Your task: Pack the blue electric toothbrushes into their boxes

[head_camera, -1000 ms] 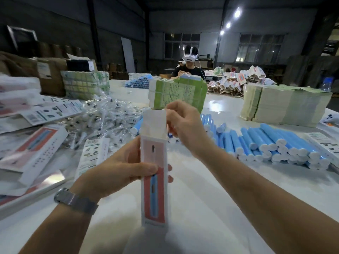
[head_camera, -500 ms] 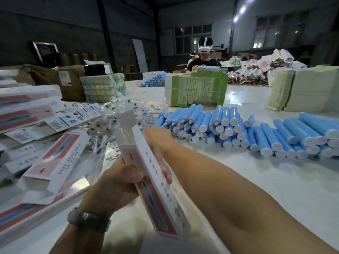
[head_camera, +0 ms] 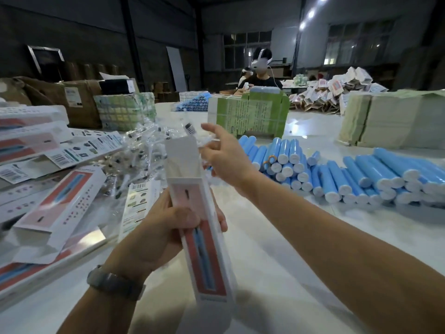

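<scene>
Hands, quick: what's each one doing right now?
Left hand: grips the open toothbrush box.
Right hand: open, fingers spread, holding nothing, reaching toward the bagged brush heads.

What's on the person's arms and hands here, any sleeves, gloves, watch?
Both forearms are bare as far as the frame shows: no sleeves in view. The left hand and right hand wear no gloves, and no rings show. The left wrist carries a wristwatch with a grey metal link band; its face is turned away. The right wrist has nothing on it.
</scene>
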Tool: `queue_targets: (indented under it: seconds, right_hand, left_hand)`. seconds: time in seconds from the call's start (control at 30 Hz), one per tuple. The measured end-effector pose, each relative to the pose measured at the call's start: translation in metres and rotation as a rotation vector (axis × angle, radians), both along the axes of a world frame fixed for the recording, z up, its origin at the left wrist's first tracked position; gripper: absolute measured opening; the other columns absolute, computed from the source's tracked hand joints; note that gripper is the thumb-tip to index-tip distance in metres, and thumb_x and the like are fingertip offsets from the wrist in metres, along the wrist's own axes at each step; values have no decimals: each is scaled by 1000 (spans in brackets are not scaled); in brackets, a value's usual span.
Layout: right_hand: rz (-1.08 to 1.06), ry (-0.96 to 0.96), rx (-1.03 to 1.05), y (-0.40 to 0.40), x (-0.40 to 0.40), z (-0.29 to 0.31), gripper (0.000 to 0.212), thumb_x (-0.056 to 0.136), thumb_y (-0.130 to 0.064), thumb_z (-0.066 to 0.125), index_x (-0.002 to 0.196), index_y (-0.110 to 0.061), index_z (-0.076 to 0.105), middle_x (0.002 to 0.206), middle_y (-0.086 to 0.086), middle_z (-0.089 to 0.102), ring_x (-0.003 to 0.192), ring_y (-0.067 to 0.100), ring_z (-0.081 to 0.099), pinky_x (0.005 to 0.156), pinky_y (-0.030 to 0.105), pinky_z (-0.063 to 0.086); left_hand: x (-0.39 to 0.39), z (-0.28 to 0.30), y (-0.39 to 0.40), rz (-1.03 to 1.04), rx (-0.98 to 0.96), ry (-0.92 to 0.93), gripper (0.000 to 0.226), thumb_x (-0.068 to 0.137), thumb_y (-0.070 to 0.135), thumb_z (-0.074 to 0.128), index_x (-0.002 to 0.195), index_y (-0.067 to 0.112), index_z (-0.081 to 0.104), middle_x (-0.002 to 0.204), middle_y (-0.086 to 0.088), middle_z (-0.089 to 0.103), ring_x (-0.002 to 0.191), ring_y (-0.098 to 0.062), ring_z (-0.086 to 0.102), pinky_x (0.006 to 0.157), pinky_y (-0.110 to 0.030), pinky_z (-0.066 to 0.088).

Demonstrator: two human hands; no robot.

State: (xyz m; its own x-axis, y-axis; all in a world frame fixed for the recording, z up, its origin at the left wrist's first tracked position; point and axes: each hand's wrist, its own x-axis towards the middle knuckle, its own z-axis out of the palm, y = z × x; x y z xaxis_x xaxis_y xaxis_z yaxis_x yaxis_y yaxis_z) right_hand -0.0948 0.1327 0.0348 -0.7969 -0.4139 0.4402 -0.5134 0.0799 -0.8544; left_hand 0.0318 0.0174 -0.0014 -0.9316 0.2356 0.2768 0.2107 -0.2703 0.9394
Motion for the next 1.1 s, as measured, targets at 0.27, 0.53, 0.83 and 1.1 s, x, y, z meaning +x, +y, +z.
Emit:
queue_targets:
  seconds: [0.27,0.53,0.83,1.1]
  right_hand:
    - [-71,94,-180,128,76,41,24,87,-4,59,97,-25,63,59,-7,50,51,10,41,44,22,33]
    - [41,198,-246,179,101,61,25,81,0,64,97,-18,69,71,-4,59,60,13,47,54,22,40]
    - [-169,340,8,172,113,64,24,97,-30,60,77,-18,66,56,-1,51,49,13,44,44,20,37]
    - [-261,404,151,175,115,65,44,77,-22,83,98,-32,45,72,13,63,52,28,57,45,31,46]
  left_hand:
    - [-20,7,70,86,-96,70,47,48,21,71,93,9,59,75,-12,64,68,-24,64,58,-32,54]
    - [-24,4,106,183,-155,166,43,54,32,70,93,19,59,70,5,66,63,-12,67,55,-25,53]
    - [-10,-4,114,197,-221,288,32,77,19,69,97,41,59,83,9,70,75,-13,71,61,-21,57]
    - [-5,-4,110,218,-208,308,36,78,24,66,110,36,54,88,13,70,84,-10,72,62,-18,56]
